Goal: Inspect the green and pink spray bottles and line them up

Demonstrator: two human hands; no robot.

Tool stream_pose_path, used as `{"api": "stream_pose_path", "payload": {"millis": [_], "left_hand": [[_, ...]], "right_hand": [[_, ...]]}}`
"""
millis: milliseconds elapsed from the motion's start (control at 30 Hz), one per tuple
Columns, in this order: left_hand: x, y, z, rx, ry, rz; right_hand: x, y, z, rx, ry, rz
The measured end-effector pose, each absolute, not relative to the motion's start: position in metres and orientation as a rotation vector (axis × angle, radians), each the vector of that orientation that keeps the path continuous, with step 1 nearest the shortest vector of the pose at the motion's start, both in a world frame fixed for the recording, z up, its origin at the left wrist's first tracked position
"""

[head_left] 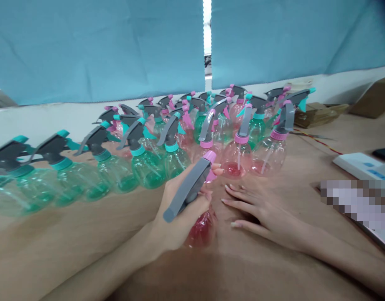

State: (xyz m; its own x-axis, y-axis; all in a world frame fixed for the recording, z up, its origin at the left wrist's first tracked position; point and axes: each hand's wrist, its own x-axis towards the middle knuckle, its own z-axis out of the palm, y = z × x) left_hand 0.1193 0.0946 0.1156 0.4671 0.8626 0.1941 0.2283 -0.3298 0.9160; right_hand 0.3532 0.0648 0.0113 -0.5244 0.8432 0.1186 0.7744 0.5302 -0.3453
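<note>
My left hand is closed around the neck of a pink spray bottle. Its grey trigger head with a pink nozzle rises above my fingers, and they hide the collar. To the right, my right hand lies low over the table with its fingers apart and nothing in them. Just beyond my hands stand a pink spray bottle and another clear pink spray bottle. A green spray bottle leads the row on the left.
Several more green and pink spray bottles crowd the table towards the wall. At the right are a white power strip, a blurred-out flat object, a dark phone-like item and brown cardboard. Blue curtains hang behind.
</note>
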Motion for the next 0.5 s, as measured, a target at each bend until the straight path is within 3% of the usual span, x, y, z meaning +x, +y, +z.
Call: {"api": "stream_pose_path", "payload": {"millis": [500], "left_hand": [[0.118,0.09,0.131,2.001,0.919,0.816]], "right_hand": [[0.357,0.066,0.008,-1.313,-2.45,0.443]]}}
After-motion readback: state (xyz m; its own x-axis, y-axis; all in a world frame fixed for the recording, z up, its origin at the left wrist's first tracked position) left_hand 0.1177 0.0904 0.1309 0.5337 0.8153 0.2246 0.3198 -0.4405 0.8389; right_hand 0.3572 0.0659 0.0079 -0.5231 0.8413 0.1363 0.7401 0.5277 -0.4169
